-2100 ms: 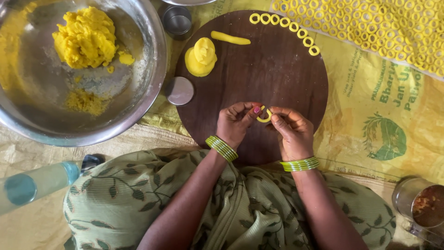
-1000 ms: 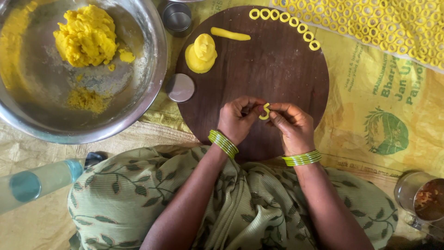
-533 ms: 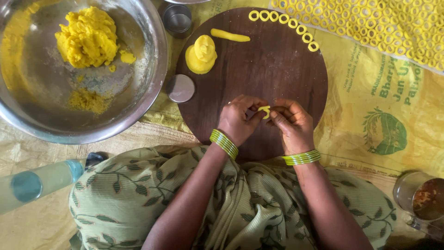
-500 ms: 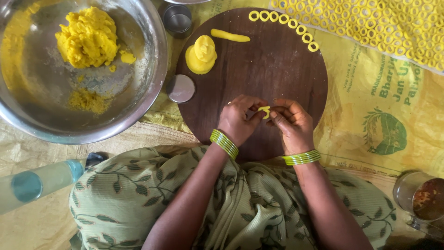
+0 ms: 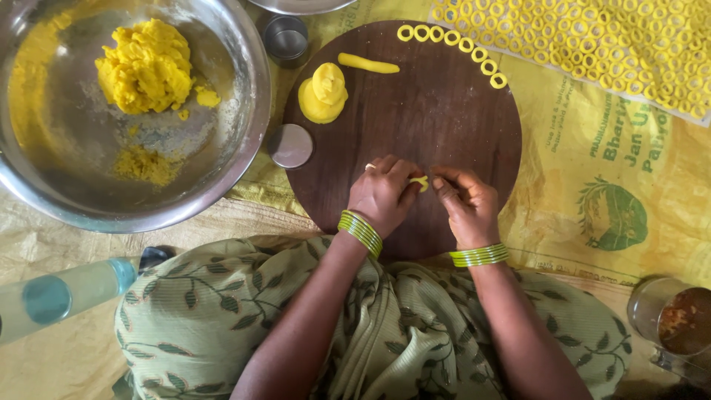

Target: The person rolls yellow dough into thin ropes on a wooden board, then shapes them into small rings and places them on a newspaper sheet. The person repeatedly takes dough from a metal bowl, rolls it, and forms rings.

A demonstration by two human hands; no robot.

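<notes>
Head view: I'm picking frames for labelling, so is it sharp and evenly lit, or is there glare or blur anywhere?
Head view: soft, even light with faint shadows; mild glare on the steel bowl rim; left hand, right hand and the dough piece between them look sharp; the plastic bottle at the lower left edge looks soft.

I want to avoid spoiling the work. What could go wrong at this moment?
The thin dough strip pinched between the left hand and right hand might tear or flatten. The finished dough rings sit along the round wooden board's far rim, so a bump could push them off. The dough lump lies uncovered and may dry.
</notes>
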